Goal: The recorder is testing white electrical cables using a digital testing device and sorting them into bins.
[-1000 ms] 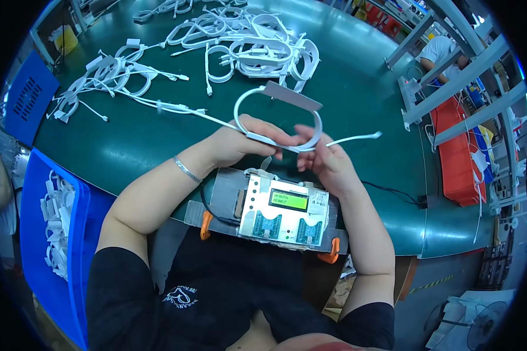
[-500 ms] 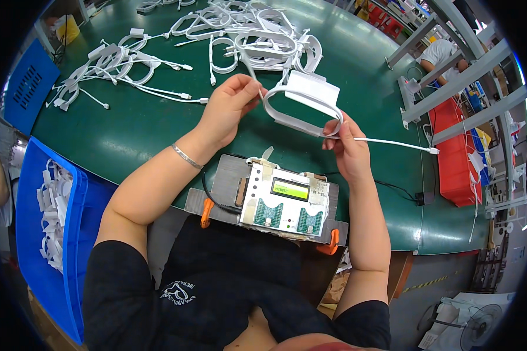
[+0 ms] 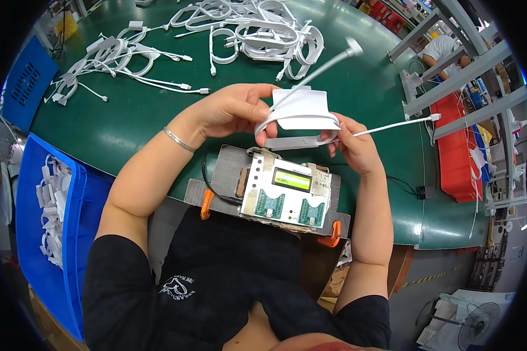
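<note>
A white cable point(image 3: 328, 64), coiled in a loop, is held between both hands above a small test box. My left hand point(image 3: 237, 111) has its thumb and fingers closed on the loop's left side; one plug end points up and away to the right. My right hand point(image 3: 356, 145) pinches the loop's right side, and the other plug end sticks out to the right past it. A white card point(image 3: 301, 111) sits on the coil between the hands. Below them is the white test box point(image 3: 293, 199), with a lit green display and two green circuit boards.
Piles of white coiled cables point(image 3: 269, 35) lie at the back, with more point(image 3: 123, 55) at the left. A blue bin point(image 3: 79, 234) holding white cables stands left of the green table point(image 3: 158, 117). Orange clamps point(image 3: 206, 205) flank the box. Red bins point(image 3: 454, 158) and metal frames are at right.
The coil has come down and nearer the box. Its left plug end, out of sight before, now points up to the right. My left hand moved right and lower; the right-hand plug end tilted upward.
</note>
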`<state>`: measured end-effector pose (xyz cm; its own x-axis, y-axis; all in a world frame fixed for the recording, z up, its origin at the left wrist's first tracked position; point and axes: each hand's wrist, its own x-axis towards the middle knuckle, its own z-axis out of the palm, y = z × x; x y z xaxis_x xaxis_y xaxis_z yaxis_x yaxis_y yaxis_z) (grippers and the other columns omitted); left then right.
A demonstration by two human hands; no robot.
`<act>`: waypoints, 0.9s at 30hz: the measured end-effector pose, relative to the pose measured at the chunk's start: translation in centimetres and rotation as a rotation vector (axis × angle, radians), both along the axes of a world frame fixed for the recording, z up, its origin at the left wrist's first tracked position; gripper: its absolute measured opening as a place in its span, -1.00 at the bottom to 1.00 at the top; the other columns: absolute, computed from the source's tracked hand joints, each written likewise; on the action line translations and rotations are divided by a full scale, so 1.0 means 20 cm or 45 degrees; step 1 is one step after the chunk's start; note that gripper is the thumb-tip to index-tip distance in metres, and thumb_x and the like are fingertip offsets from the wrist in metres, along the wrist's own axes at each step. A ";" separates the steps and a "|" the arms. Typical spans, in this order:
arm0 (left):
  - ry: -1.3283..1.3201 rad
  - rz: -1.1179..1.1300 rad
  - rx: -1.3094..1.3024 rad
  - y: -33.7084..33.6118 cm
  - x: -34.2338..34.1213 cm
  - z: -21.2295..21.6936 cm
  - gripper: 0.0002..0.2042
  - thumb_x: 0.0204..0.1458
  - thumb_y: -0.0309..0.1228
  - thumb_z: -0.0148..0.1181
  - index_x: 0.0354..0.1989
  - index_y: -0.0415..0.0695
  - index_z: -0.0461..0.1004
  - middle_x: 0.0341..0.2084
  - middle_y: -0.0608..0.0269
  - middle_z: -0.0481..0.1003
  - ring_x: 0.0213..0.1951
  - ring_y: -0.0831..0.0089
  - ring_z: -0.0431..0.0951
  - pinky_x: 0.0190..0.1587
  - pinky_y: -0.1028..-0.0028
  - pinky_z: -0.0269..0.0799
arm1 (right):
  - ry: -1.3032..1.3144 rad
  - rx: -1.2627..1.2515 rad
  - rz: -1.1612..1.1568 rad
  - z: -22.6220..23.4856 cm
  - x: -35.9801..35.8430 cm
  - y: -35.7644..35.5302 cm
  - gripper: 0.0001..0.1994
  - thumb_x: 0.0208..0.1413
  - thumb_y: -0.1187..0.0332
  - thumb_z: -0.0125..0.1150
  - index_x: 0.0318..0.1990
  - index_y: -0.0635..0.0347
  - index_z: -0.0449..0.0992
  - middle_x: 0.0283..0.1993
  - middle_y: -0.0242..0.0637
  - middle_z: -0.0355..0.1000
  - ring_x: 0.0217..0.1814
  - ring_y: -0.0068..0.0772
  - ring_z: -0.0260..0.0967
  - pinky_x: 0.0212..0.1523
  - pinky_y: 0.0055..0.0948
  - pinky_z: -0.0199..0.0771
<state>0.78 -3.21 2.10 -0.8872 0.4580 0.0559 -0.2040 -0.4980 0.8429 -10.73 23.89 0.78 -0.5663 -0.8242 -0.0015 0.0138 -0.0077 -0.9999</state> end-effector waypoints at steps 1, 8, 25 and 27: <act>-0.001 -0.002 0.001 0.01 0.00 -0.01 -0.54 0.00 -0.48 0.12 0.08 -0.33 0.16 -0.41 0.05 0.54 -0.49 0.45 0.58 -0.30 0.53 0.48 | -0.001 0.001 -0.002 0.00 0.00 0.00 -0.52 0.21 0.14 -0.04 0.12 0.36 0.28 -0.30 -0.27 0.42 -0.43 -0.55 0.29 -0.49 -0.61 0.33; 0.033 -0.205 -0.206 0.07 0.00 -0.03 -0.76 -0.03 -0.53 0.14 -0.19 -0.37 0.36 -0.46 0.10 0.53 -0.49 0.48 0.54 -0.31 0.54 0.45 | 0.048 -0.155 -0.410 0.04 -0.03 -0.03 -0.74 0.15 0.37 0.09 -0.06 0.29 0.38 -0.20 -0.28 0.42 -0.43 -0.63 0.34 -0.50 -0.66 0.37; -0.190 0.579 -0.164 0.28 -0.05 -0.13 -0.86 -0.05 -0.60 0.07 -0.30 -0.35 0.44 -0.43 0.16 0.50 -0.44 0.54 0.47 -0.41 0.55 0.38 | 2.038 0.006 -0.030 0.00 0.31 -0.29 -0.79 -0.37 0.51 0.23 -0.44 0.13 0.42 -0.40 -0.34 0.30 -0.27 -0.25 0.30 -0.21 -0.32 0.30; -0.175 0.591 -0.188 0.29 -0.05 -0.13 -0.86 -0.04 -0.60 0.07 -0.29 -0.35 0.44 -0.42 0.17 0.50 -0.42 0.55 0.48 -0.38 0.55 0.39 | 1.990 0.010 0.021 0.01 0.30 -0.28 -0.76 -0.35 0.50 0.25 -0.40 0.13 0.44 -0.34 -0.35 0.34 -0.24 -0.26 0.32 -0.19 -0.34 0.30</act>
